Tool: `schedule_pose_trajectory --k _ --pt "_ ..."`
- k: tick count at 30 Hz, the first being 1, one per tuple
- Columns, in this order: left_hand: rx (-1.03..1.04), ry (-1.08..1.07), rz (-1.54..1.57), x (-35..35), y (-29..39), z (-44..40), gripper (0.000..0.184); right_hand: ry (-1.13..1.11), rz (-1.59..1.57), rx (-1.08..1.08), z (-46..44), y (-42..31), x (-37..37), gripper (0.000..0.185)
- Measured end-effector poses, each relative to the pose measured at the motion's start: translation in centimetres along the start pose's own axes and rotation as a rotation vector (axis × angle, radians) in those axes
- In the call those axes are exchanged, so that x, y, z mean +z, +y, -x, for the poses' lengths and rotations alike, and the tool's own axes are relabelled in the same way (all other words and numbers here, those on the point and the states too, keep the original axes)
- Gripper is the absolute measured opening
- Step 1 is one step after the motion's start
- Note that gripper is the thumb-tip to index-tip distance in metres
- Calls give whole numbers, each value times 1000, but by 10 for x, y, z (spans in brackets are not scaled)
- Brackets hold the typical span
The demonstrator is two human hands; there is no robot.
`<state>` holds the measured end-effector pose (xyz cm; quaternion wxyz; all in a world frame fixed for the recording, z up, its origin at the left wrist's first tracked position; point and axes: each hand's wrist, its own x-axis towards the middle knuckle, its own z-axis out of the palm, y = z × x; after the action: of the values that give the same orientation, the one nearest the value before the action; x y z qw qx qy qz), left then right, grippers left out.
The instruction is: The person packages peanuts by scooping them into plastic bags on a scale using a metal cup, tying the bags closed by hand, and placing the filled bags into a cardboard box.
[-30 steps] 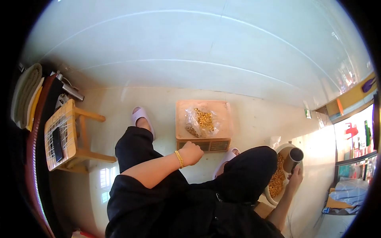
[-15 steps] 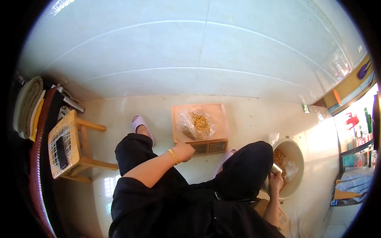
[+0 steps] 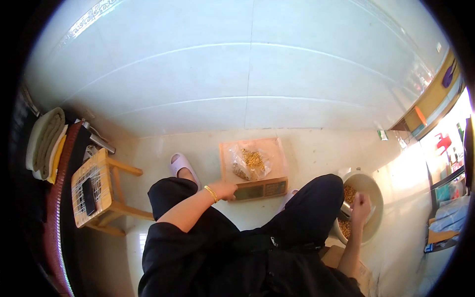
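My left hand (image 3: 226,190) is closed at the front left corner of a scale (image 3: 275,148) on the floor, seemingly touching it; what its fingers hold, if anything, is hidden. A clear plastic bag (image 3: 239,161) lies on the scale's platform, with yellow corn-like kernels (image 3: 254,159) in it. To the right stands a pale bucket (image 3: 377,190) with more kernels (image 3: 349,193) inside. Over the bucket, my right hand (image 3: 361,205) is closed, its contents not clear. Beside it a silvery scoop-like piece (image 3: 346,209) shows partly, close to my knee.
A wooden stool (image 3: 113,203) with a dark flat object (image 3: 89,196) on its seat stands at left. Behind it, folded cloth (image 3: 45,141) rests on a dark red surface. The tiled wall (image 3: 198,74) rises ahead. Cardboard (image 3: 334,257) lies beside my right leg; shelves are at far right.
My right hand has risen up and to the right over the bucket, away from the silvery piece. My left hand stays at the scale's corner. The whole view has shifted slightly.
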<state>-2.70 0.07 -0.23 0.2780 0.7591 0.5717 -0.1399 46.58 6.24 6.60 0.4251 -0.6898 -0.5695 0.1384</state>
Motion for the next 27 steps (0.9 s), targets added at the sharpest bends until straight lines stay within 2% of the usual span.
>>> schedule_pose_trajectory --k 2,5,7,8,9,12,14,16,20,22,23,25,27 --pt "-34 -57 -17 -19 9 10 34 -65 -157 -64 -8 -60 -4 11" --pt "-43 2 -32 -73 36 33 36 -192 -319 -200 -5 -144 14 9" --pt "-58 32 -48 -87 38 22 36 -247 -244 -523 -3 -184 39 9" --pt "-48 74 -66 -90 35 14 37 -390 -299 -490 0 -200 57 9" --pt "-40 113 -81 -90 33 6 38 -462 -260 -551 6 -219 74 10" --pt "-3 215 13 -84 26 -9 44 -785 -21 -648 20 -241 138 13" --pt "-31 218 42 -73 13 -19 47 -887 18 -654 24 -233 185 15" --pt "-68 222 76 -67 3 -25 50 -1021 319 -742 27 -214 237 26" --pt "-190 197 88 -49 -22 -45 55 -1025 417 -722 28 -190 289 34" --pt "-218 209 75 -34 -28 -54 43 -985 495 -426 31 -196 280 41" --pt "-217 192 94 -25 -30 -59 43 -1007 508 -417 29 -173 291 41" --pt "-189 152 -113 -13 -32 -64 25 -1077 613 -298 25 -115 316 43" --pt "-148 208 -107 -30 -25 -56 18 -1059 643 -284 29 -102 321 43"
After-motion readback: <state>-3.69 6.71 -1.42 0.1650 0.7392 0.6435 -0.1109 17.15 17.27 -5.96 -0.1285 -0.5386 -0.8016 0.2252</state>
